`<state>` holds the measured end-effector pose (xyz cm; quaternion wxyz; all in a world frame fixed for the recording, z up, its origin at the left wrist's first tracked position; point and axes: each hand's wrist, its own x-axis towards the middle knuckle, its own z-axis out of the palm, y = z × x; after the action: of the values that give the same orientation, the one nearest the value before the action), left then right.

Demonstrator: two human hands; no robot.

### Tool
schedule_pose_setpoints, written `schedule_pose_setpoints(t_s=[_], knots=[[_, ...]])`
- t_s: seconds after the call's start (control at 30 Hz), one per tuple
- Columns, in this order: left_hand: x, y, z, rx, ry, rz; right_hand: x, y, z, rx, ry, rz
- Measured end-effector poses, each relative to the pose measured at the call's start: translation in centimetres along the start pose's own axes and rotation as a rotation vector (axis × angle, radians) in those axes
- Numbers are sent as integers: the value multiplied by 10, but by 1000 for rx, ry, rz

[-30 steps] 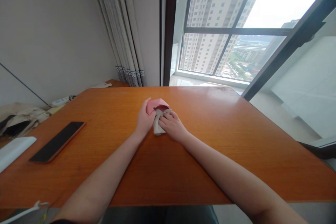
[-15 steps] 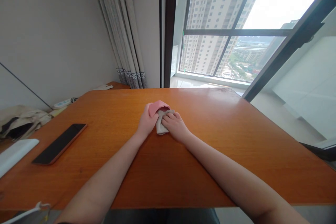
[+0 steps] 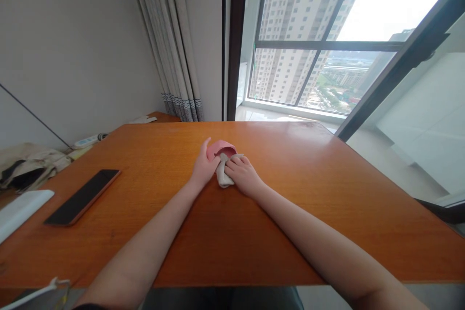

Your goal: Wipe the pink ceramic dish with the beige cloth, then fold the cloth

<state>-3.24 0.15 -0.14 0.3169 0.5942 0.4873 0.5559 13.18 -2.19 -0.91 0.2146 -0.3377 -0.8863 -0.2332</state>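
Note:
A small pink hollow container (image 3: 221, 146) lies tilted on the wooden table, its dark opening turned toward me. My left hand (image 3: 204, 167) grips its left side, with the thumb near the opening and one finger sticking up. Part of the container is hidden behind my hands and the cloth. A light grey cloth (image 3: 225, 178) is bunched at the container's mouth and hangs down in front of it. My right hand (image 3: 244, 174) is closed on this cloth, fingertips pressing it against the container's lower right edge.
The brown wooden table (image 3: 319, 213) spreads around my hands. On the left lie a dark-screened phone (image 3: 83, 197) and a white object (image 3: 25, 210). Farther left are a crumpled beige fabric item (image 3: 34, 167) and a power strip (image 3: 86, 142). A large window (image 3: 319, 46) stands beyond.
A finger of my left hand has lifted off the pink container and points up. The container has turned slightly, so more of its opening shows. My right hand and the cloth have barely shifted.

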Motion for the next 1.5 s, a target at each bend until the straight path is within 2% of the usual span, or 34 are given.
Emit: schedule_pose_setpoints(t_s=[0.13,0.2,0.3,0.43,0.57,0.67,0.77,0.9,0.97,1.07,1.17,1.27,1.4,1.5], knots=[[-19,4,22,-223,109,-52,-3,-1,2,38,71,76],[-21,6,25,-220,126,-69,-4,2,1,78,78,62],[-11,10,13,-58,43,-22,-3,7,-1,104,16,-2],[-2,8,-3,77,-109,55,-3,11,0,52,-43,11],[-14,3,10,-7,39,55,-5,4,2,45,1,33],[-16,1,18,-54,109,-40,-4,0,1,95,24,28],[-5,2,8,10,55,-74,0,2,-3,129,-6,-26],[8,9,-8,91,-95,18,1,10,-5,109,-4,-38],[4,10,-3,64,-62,-3,0,11,-3,95,1,-17],[-13,7,17,-111,57,-38,-2,8,0,100,41,71],[-24,-1,30,-226,89,-68,-4,7,-1,135,52,105],[-17,-5,22,-151,64,-63,-6,12,-4,181,-22,47],[-1,-2,2,10,-25,62,-7,19,-4,193,-57,60],[-5,1,6,-30,-20,13,-7,18,0,140,-75,70]])
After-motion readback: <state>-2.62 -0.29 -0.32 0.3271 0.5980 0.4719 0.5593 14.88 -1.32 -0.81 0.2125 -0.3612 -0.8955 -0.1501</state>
